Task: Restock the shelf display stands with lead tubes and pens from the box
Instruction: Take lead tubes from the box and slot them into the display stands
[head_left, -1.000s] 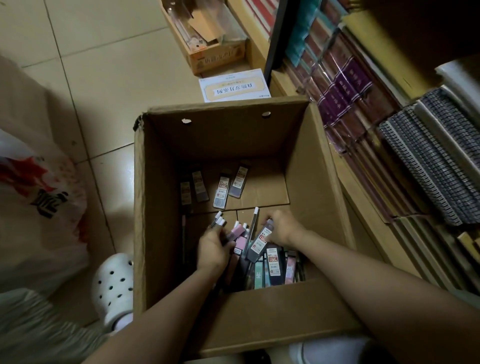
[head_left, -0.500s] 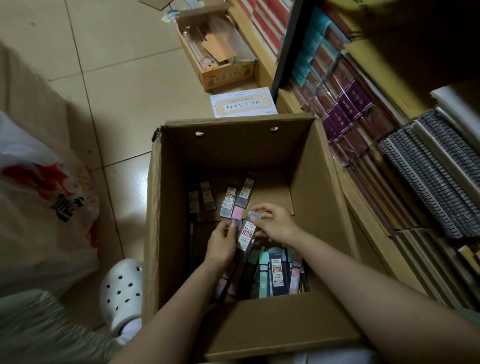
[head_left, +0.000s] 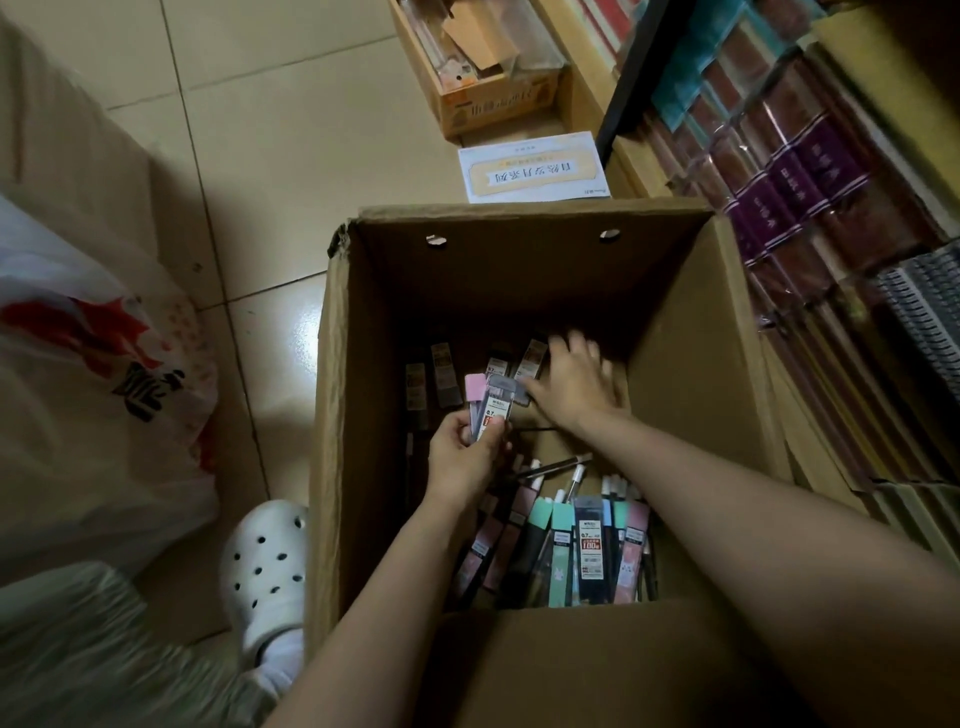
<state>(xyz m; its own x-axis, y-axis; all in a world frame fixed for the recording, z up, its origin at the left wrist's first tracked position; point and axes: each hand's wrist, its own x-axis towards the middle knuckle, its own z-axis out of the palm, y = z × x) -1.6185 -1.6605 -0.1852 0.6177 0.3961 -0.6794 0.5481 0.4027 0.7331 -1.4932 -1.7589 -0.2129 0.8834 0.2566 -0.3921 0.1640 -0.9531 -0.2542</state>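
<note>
Gathering stage, nothing shelved yet.
Left hand (head_left: 462, 457) is gripping several lead tubes (head_left: 491, 405); right hand (head_left: 576, 384), fingers spread, is reaching for loose tubes (head_left: 530, 358) beyond it; many remain nearer.

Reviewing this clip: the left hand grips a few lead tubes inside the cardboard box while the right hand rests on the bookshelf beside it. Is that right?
Not quite. The head view shows the right hand inside the cardboard box, reaching over the loose tubes on its floor, not resting on the bookshelf. The rest holds: the left hand grips a few lead tubes inside the box.
</note>
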